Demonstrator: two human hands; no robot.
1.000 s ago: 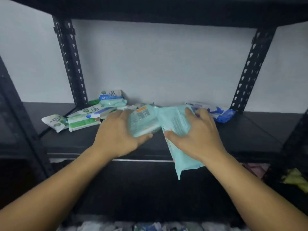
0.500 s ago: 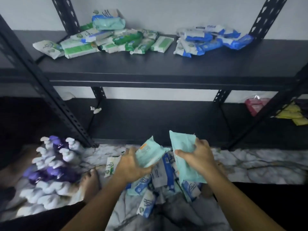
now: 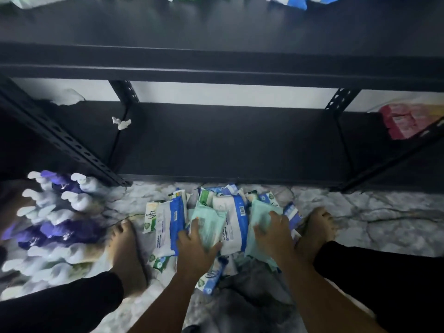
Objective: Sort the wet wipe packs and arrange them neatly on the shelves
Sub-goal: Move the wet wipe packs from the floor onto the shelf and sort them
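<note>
A heap of wet wipe packs, blue-and-white, green and teal, lies on the marble floor between my two bare feet. My left hand grips a teal pack low over the heap. My right hand holds a second teal pack at the heap's right side. In front of the heap stands the black shelf unit, its lower shelf bare in the middle. More packs lie on the upper shelf, cut off by the top edge.
Purple-and-white pump bottles crowd the floor at the left, beside my left foot. A red packet sits at the right end of the lower shelf. Slanted black shelf posts stand left and right. White scraps lie on the lower shelf.
My view has dropped from the upper shelf to the floor. Both hands, each still holding a teal pack, came down from the shelf to the heap on the floor.
</note>
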